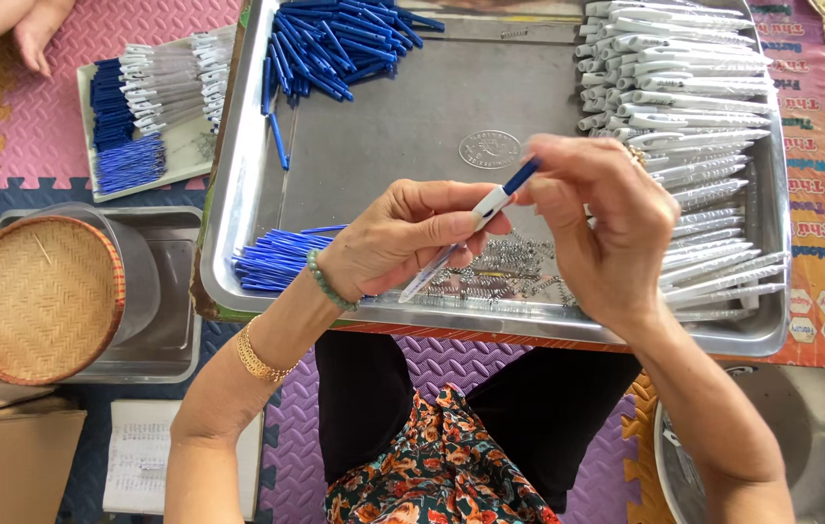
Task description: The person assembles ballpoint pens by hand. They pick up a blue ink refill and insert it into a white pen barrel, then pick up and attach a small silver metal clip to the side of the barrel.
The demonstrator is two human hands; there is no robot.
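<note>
Pen (pixel 490 209) midsection hidden under left hand (pixel 403 238); springs (pixel 500 277) partly behind hands.

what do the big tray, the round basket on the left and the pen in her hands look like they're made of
Tray: metal, likely stainless steel; dull grey sheen, rolled rim.
Round basket: woven bamboo or rattan, by its tan plaited strips.
Pen, held by left hand and right hand: plastic, apparently; smooth white barrel, blue end.

My left grip (pixel 403 238) pinches a white pen barrel (pixel 451 243) while my right grip (pixel 602 228) holds its blue end (pixel 519 177) above a steel tray (pixel 238 194). Small springs (pixel 495 277) lie beneath, blue refills (pixel 277 260) to the left, white barrels (pixel 694 126) stacked to the right, blue caps (pixel 335 44) at the back.
</note>
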